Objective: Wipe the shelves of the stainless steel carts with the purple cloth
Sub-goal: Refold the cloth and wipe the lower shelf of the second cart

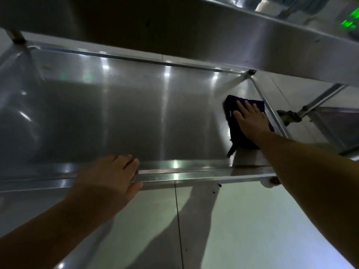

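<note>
A purple cloth (236,131) lies flat on the lower stainless steel shelf (120,117) near its right end. My right hand (250,121) presses on the cloth with straight, spread fingers. My left hand (110,175) grips the shelf's front rim (194,172), fingers over the top and thumb underneath. The cart's upper shelf (174,33) hangs over the far side of the lower one.
A cart post (320,99) slants up at the right, with a second cart's shelf (342,123) beyond it. A caster (272,181) sits under the front right corner. Pale tiled floor (242,230) lies below, with small dark specks near the rim.
</note>
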### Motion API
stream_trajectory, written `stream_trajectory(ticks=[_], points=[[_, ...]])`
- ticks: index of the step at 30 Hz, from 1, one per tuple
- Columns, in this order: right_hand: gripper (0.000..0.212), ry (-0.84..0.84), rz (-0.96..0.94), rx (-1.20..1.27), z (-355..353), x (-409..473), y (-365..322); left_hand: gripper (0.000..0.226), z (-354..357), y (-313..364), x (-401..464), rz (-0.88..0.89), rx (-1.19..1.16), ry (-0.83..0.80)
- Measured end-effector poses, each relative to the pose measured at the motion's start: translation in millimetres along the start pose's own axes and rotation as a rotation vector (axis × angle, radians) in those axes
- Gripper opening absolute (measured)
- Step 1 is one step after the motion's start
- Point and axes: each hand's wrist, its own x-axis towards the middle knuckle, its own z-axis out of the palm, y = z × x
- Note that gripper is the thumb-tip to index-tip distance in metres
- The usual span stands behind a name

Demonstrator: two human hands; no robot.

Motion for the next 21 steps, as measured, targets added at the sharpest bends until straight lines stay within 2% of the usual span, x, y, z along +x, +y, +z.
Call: stream_trajectory(ticks=[3,6,10,12,17,21], points=[[0.049,0.033,0.009,-0.127,4,-17,38,0.060,2,1,2,0.017,0.007,0.019],[0.051,0.045,0.126,0.004,7,-36,42,0.056,-2,1,4,0.034,-0.004,0.012],[0.055,0.048,0.228,0.124,10,-56,8,0.049,-7,1,5,0.038,0.048,-0.015],[0.055,0.054,0.190,0.103,13,-65,-19,0.038,-7,1,5,0.002,0.051,-0.020],[0.056,0.092,0.029,0.076,23,-77,-116,0.042,-7,0,0,-0.048,-0.056,-0.081],[0.056,0.077,-0.185,0.081,28,-90,-201,0.046,-10,-5,-5,-0.046,-0.081,-0.096]])
